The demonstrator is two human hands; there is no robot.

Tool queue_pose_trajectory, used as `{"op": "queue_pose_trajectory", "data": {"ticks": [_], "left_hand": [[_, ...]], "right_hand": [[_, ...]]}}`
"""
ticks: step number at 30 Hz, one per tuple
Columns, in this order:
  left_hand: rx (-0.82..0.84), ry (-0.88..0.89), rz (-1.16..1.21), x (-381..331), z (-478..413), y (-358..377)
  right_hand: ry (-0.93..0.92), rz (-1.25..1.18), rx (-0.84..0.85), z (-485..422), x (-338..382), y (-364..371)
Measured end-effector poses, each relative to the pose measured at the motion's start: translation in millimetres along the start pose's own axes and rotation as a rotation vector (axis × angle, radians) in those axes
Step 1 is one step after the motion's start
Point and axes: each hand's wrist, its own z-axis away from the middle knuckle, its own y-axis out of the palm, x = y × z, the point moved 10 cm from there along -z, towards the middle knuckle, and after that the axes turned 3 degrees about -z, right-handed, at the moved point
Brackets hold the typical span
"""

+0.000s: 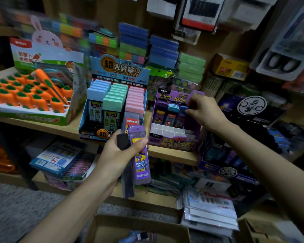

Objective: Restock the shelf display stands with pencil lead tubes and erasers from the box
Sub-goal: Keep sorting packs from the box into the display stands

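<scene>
1. The left hand (119, 153) is gripping a purple lead tube (141, 162) and darker tubes (128, 186) just in front of the shelf (165, 153) edge.
2. The right hand (206, 111) is pinching a blue-capped tube (182, 110) standing in the purple display stand (175, 139) on the shelf.
3. The cardboard box (111, 228) is sitting below both hands, holding more tubes.

left grip (119, 153): curled round lead tubes (141, 162) | right grip (205, 111): pinching blue tube (182, 109), arm outstretched

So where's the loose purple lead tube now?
Head view, centre: the purple lead tube is gripped in the left hand with darker tubes, in front of the blue display stand.
</scene>
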Motion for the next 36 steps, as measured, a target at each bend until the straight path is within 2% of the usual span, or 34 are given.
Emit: {"op": "queue_pose_trajectory", "data": {"ticks": [4,6,7,9,11,12,15,20,22,26,29,36], "left_hand": [[0.008,0.010,-0.003,-1,1,2],[0.005,0.014,0.001,-1,1,3],[0.002,0.016,0.000,0,1,3],[0.000,0.019,-0.013,1,1,3],[0.012,0.026,-0.032,1,1,6],[0.018,0.033,-0.037,1,1,7],[0.041,0.069,-0.059,-2,3,11],[0.066,0.099,-0.071,-4,5,13],[0.045,0.077,-0.080,-3,5,9],[-0.014,0.044,-0.142,-1,0,-4],[-0.032,0.020,-0.113,0,-3,-9],[-0.056,-0.014,-0.080,2,-2,-14]], "right_hand": [[0.011,0.130,0.098,1,-1,6],[-0.016,0.131,0.067,4,8,-3],[-0.025,0.065,0.026,7,16,-11],[0.023,-0.274,0.031,18,34,-18],[0.090,-0.659,0.227,38,64,0],[0.106,-0.760,0.326,50,79,12],[0.149,-0.885,0.477,76,108,36],[0.244,-0.992,0.528,83,104,51],[0.259,-1.028,0.461,73,92,41],[0.289,-1.120,0.128,38,49,-2],[0.244,-0.940,-0.052,16,28,-22],[0.097,-0.650,-0.068,-9,37,-12]]}}
